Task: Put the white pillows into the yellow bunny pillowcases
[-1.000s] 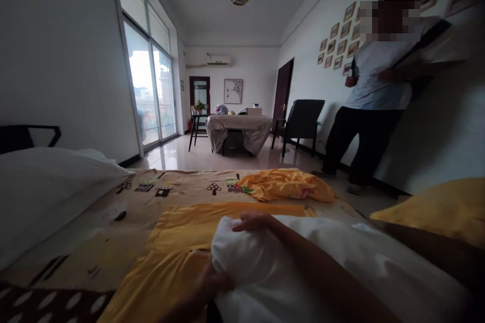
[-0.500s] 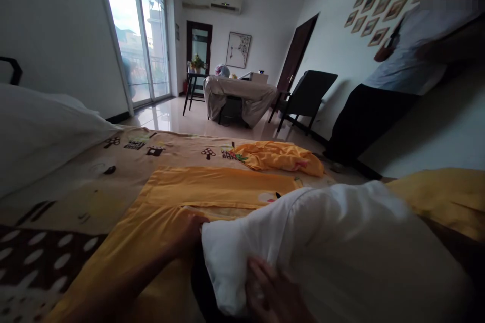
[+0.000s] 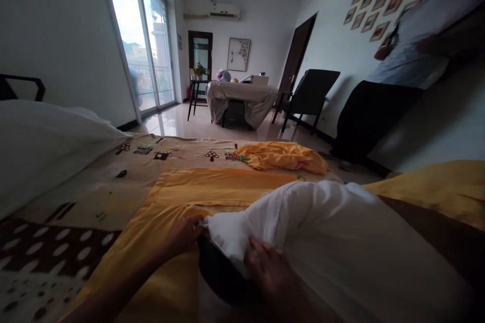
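OK, L hand [image 3: 193, 229] nearly closed, fingertips pinching the corner of the white pillow [image 3: 322, 227]. R hand [image 3: 271, 272] lower down, fingers half-bent vs. the pillow's end; can't tell if it's gripping. Pillow's near side, to the R, w/ yellow cloth [image 3: 212, 184] by its corner. Orange bundle [image 3: 280, 155] beyond; another person [image 3: 394, 86] by the wall.

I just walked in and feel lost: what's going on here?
A person is handling white bedding. Their left hand pinches one corner, while the right hand lies against it nearby. A flat yellow cloth lies on the patterned sheet, with a crumpled yellow cloth beyond. Another person stands near the wall on the right.
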Motion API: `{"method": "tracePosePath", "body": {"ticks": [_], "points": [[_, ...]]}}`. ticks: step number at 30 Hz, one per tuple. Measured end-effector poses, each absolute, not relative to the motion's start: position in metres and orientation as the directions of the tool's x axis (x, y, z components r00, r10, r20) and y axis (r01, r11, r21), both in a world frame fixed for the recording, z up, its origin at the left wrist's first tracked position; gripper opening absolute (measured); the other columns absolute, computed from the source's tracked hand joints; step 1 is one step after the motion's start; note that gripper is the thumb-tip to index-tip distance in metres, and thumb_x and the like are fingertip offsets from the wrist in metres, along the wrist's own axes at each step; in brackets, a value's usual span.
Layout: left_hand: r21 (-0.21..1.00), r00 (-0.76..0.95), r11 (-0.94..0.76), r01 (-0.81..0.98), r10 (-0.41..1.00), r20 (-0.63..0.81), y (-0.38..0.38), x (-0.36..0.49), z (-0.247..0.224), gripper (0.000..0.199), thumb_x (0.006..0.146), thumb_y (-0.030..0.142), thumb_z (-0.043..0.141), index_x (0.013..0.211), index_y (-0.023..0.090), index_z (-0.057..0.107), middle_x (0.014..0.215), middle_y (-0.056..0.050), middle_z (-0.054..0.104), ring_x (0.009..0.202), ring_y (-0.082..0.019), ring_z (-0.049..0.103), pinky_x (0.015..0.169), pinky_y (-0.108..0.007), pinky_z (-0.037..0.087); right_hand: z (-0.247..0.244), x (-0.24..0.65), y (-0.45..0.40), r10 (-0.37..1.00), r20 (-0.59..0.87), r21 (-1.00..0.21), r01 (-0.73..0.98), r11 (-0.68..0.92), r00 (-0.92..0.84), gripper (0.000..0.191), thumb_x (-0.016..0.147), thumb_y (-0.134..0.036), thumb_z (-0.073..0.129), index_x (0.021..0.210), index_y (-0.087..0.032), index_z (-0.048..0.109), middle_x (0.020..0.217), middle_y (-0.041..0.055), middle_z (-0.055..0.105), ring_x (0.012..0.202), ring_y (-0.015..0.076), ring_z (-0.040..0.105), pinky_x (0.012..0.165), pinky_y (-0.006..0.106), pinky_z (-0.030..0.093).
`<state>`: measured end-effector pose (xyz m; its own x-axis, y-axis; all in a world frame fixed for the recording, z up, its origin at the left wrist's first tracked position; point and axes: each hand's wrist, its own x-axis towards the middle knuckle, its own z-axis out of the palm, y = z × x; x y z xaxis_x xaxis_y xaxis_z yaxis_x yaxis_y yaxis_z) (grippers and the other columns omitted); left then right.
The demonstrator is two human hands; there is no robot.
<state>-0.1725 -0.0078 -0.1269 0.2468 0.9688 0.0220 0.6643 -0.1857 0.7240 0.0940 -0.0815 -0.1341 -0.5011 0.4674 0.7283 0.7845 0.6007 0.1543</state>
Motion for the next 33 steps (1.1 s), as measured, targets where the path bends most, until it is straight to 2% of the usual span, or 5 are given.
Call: {"method": "tracePosePath", "body": {"ticks": [6, 11, 20, 27, 33], "points": [[0.58, 0.524, -0.515, 0.631, 0.834, 0.172, -0.051, -0.176, -0.074, 0.098, 0.071, 0.038, 0.071, 0.15, 0.026, 0.015, 0.155, -0.012, 0.023, 0.141, -0.031, 0.023, 0.113, -0.047, 0.024, -0.057, 0.111, -0.023, 0.858, 0.306, -0.282, 0.821, 0.496, -0.413, 0.041, 0.07, -0.007, 0.049, 0.109, -0.016, 0.059, 0.086, 0.0078, 0.062, 0.08, 0.0208, 0.058, 0.072, 0.03, 0.045], [0.431, 0.523, -0.628, 0.648, 0.779, 0.346, -0.065, -0.122, -0.06, 0.136, 0.058, 0.058, 0.079, 0.146, 0.032, -0.022, 0.157, -0.015, -0.01, 0.144, -0.039, -0.004, 0.111, -0.062, 0.013, -0.018, 0.112, 0.012, 0.898, 0.179, -0.428, 0.791, 0.438, -0.401, 0.046, 0.059, -0.004, 0.05, 0.103, -0.014, 0.059, 0.092, 0.0093, 0.063, 0.087, 0.0214, 0.058, 0.08, 0.031, 0.043], [0.83, 0.404, -0.359, 0.426, 0.897, 0.181, 0.026, -0.079, -0.06, 0.133, 0.045, 0.045, 0.087, 0.15, 0.015, 0.011, 0.15, -0.021, 0.029, 0.136, -0.038, 0.03, 0.112, -0.053, 0.023, -0.053, 0.136, 0.018, 0.868, 0.189, -0.397, 0.773, 0.495, -0.459, 0.07, 0.055, -0.01, 0.046, 0.125, -0.013, 0.052, 0.118, 0.0145, 0.06, 0.111, 0.0268, 0.055, 0.098, 0.044, 0.04], [0.857, 0.472, -0.353, 0.376, 0.868, 0.151, 0.033, -0.091, -0.071, 0.116, 0.038, 0.049, 0.086, 0.135, 0.005, 0.04, 0.133, -0.021, 0.044, 0.126, -0.041, 0.038, 0.109, -0.052, 0.03, -0.076, 0.132, -0.021, 0.699, 0.501, -0.026, 0.799, 0.601, -0.51, 0.069, 0.071, -0.005, 0.043, 0.138, -0.022, 0.045, 0.134, 0.0149, 0.054, 0.116, 0.0287, 0.054, 0.094, 0.047, 0.04], [0.951, 0.32, -0.224, 0.215, 0.936, 0.148, 0.049, -0.095, -0.08, 0.079, 0.064, 0.045, 0.07, 0.13, 0.009, 0.046, 0.123, -0.014, 0.058, 0.112, -0.029, 0.052, 0.096, -0.038, 0.043, -0.06, 0.126, -0.018, 0.804, 0.235, -0.39, 0.704, 0.593, -0.547, 0.053, 0.071, -0.011, 0.042, 0.114, -0.029, 0.066, 0.099, 0.0021, 0.073, 0.085, 0.0206, 0.066, 0.075, 0.029, 0.048]]}}
